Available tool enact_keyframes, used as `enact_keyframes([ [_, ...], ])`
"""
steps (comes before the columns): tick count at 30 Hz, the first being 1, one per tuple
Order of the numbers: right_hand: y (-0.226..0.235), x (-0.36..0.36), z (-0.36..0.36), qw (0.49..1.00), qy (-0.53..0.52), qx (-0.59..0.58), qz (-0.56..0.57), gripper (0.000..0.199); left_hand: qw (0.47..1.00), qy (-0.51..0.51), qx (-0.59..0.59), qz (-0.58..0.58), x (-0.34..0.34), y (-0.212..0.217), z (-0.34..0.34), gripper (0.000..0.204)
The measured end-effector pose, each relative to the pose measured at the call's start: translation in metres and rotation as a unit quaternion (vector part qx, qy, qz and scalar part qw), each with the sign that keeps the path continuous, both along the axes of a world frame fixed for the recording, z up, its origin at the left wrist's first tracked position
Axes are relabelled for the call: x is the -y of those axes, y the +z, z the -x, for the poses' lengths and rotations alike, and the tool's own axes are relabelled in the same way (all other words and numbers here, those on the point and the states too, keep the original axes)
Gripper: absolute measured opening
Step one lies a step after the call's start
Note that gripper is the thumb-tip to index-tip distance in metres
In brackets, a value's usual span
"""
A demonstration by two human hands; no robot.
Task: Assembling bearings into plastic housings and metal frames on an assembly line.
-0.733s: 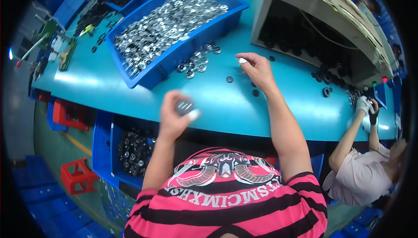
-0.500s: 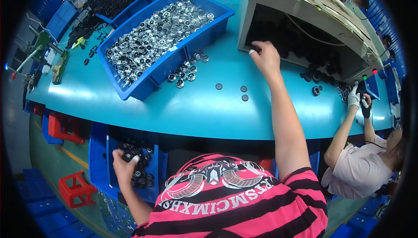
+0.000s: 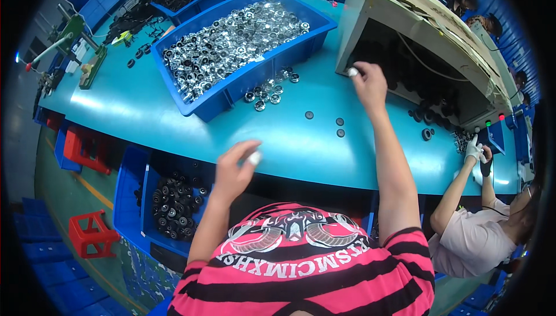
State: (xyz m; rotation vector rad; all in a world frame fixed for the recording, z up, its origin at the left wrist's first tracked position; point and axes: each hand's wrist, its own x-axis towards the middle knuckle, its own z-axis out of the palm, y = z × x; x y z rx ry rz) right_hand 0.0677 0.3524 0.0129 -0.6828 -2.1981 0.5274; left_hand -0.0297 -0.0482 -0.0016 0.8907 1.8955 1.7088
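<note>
My left hand is over the front edge of the table, its thumb and fingers apart with nothing between them. Below it to the left stands a blue bin of black wheel-like parts. My right hand is at the lower left corner of the opening of a white box, fingers bent toward the thumb; what they hold, if anything, I cannot make out. Dark round parts lie inside the box and at its mouth. Between my hands, small black discs lie on the turquoise table.
A large blue bin of shiny clear-and-black wheels stands at the back left, with several loose wheels beside it. A green hand press stands far left. A co-worker's gloved hand works at right. A red stool is on the floor.
My left hand has risen out of the lower bin and moved right to the table edge, letting go of black parts. My right hand stays by the box opening. The view has shifted slightly.
</note>
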Motion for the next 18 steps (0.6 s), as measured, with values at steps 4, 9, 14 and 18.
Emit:
enact_keyframes([
  [4,0.023,0.115,-0.009,0.968,0.241,0.002,0.068,0.026,0.94,-0.101,0.287,-0.153,-0.081,0.001,0.001,0.051],
  [9,0.02,0.153,0.002,0.951,0.297,0.051,-0.074,0.03,0.865,-0.175,0.407,-0.236,-0.102,-0.012,0.019,0.048],
  [14,0.004,0.111,0.04,0.956,0.238,0.016,0.172,0.039,0.811,-0.186,0.453,-0.319,-0.093,-0.03,0.039,0.049],
  [18,-0.028,0.08,0.075,0.983,0.118,0.089,0.106,0.038,0.8,-0.189,0.464,-0.33,-0.091,-0.028,0.04,0.05],
])
